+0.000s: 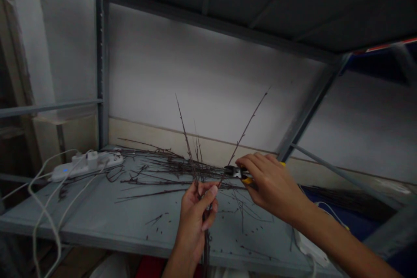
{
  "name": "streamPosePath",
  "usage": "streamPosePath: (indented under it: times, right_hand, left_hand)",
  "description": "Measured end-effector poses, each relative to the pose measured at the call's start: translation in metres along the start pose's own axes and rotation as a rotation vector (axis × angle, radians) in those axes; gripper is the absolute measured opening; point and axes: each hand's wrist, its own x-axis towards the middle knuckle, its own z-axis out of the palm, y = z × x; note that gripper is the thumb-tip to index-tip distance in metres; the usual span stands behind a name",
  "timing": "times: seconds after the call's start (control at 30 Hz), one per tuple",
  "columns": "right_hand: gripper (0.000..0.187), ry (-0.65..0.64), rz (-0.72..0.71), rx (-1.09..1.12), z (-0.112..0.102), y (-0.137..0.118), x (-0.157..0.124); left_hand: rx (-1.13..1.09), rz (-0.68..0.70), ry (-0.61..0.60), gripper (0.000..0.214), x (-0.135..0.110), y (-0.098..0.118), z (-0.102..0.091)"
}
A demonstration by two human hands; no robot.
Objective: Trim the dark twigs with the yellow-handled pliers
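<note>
My left hand is closed around the base of a thin, dark, branching twig that it holds upright above the grey shelf. My right hand grips yellow-handled cutters. Their dark jaws sit at a side shoot of the twig, just right of my left thumb. Behind both hands a pile of long dark twigs lies flat on the shelf.
A white power strip with white cables lies at the shelf's left end. Small twig bits litter the surface. A metal upright stands left, a slanted brace right, a shelf board overhead. A dark bundle lies far right.
</note>
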Motion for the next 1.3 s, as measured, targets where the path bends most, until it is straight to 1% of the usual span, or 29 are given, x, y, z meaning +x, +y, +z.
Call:
streamPosePath:
  times: [0.07, 0.2, 0.3, 0.4, 0.47, 0.53, 0.6, 0.63, 0.7, 0.77, 0.8, 0.87, 0.93, 1.03, 1.2, 1.3]
  right_hand:
    - [0.039, 0.007, -0.031, -0.062, 0.001, -0.003, 0.001]
    - [0.043, 0.061, -0.075, -0.138, 0.008, -0.006, 0.001]
    - [0.045, 0.105, -0.099, -0.155, 0.016, -0.005, 0.000]
    - [0.041, 0.144, -0.111, -0.152, 0.026, -0.004, -0.003]
    - [0.040, 0.150, -0.094, -0.114, 0.034, -0.003, -0.006]
    - [0.040, 0.138, -0.058, -0.030, 0.041, -0.004, -0.010]
    - [0.041, 0.114, 0.004, 0.122, 0.045, -0.006, -0.013]
    - [0.040, 0.095, 0.059, 0.225, 0.045, -0.008, -0.013]
    - [0.030, 0.049, 0.219, 0.476, 0.041, -0.013, -0.009]
    - [0.017, 0.051, 0.398, 0.728, 0.032, -0.017, 0.000]
    - [0.016, 0.071, 0.468, 0.834, 0.026, -0.019, 0.005]
    - [0.023, 0.134, 0.546, 0.986, 0.016, -0.020, 0.017]
    - [0.027, 0.174, 0.559, 1.055, 0.008, -0.019, 0.027]
    - [0.028, 0.192, 0.532, 1.085, 0.001, -0.013, 0.035]
    - [0.027, 0.258, 0.532, 1.052, -0.011, -0.003, 0.043]
    - [0.026, 0.259, 0.528, 1.025, -0.017, 0.002, 0.047]
  left_hand:
    - [-0.012, -0.001, -0.004, 0.049, -0.001, 0.000, 0.001]
    - [-0.041, -0.017, -0.004, 0.053, -0.004, 0.003, 0.002]
    - [-0.052, -0.030, -0.001, 0.052, -0.005, 0.005, 0.002]
    - [-0.060, -0.035, 0.021, 0.053, -0.005, 0.005, 0.003]
    - [-0.065, -0.028, 0.048, 0.054, -0.003, 0.004, 0.002]
    - [-0.067, -0.021, 0.080, 0.056, 0.000, 0.001, 0.001]
    - [-0.064, -0.010, 0.110, 0.059, 0.004, -0.002, -0.001]
    - [-0.059, -0.003, 0.122, 0.060, 0.006, -0.004, -0.003]
    - [-0.046, 0.008, 0.128, 0.062, 0.010, -0.008, -0.006]
    - [-0.034, 0.006, 0.114, 0.064, 0.012, -0.010, -0.009]
    - [-0.030, 0.001, 0.102, 0.064, 0.013, -0.011, -0.009]
    - [-0.027, -0.014, 0.073, 0.064, 0.013, -0.011, -0.009]
    - [-0.023, -0.035, 0.050, 0.064, 0.013, -0.011, -0.007]
    - [-0.018, -0.074, 0.055, 0.065, 0.013, -0.012, -0.004]
    - [0.013, -0.098, 0.106, 0.063, 0.016, -0.017, -0.004]
    - [0.041, -0.084, 0.133, 0.063, 0.018, -0.021, -0.003]
